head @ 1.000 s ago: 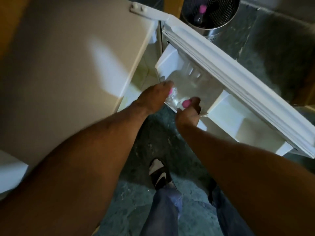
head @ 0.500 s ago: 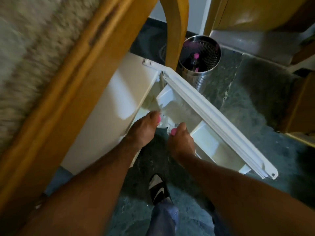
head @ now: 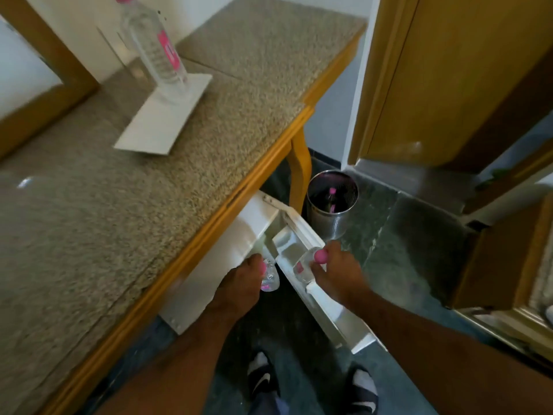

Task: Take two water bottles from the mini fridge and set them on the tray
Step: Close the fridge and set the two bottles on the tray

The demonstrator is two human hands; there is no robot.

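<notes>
Below the front edge of the surface (head: 209, 145), head view: mini fridge (head: 215, 265) with white door (head: 311, 265) swung open toward the right.

Left hand (head: 239, 290): fingers curled shut around a clear water bottle (head: 269, 277) with pink cap and pink label, at the fridge opening just beside the door's inner edge. Bottle mostly hidden under the hand; only its lower part visible.

Right hand (head: 338, 277): closed on the neck of a second water bottle (head: 302, 266), pink cap showing between thumb and fingers. Bottle body against the inner door shelf; whether seated in the shelf or lifted clear cannot be told.

On the surface, toward the far left corner: flat white tray (head: 155, 127), one clear standing bottle (head: 155, 49) with pink label upright on its far end, near end of the tray bare. Image blurred in this area.

On the floor (head: 404, 250), dark green stone, beyond the open door: perforated metal waste bin (head: 332, 202) beside the wooden leg (head: 300, 169) of the surface, pink-capped items inside. Wooden door panels (head: 449, 70) at the right. Two feet in dark slides and white socks at the bottom edge.
</notes>
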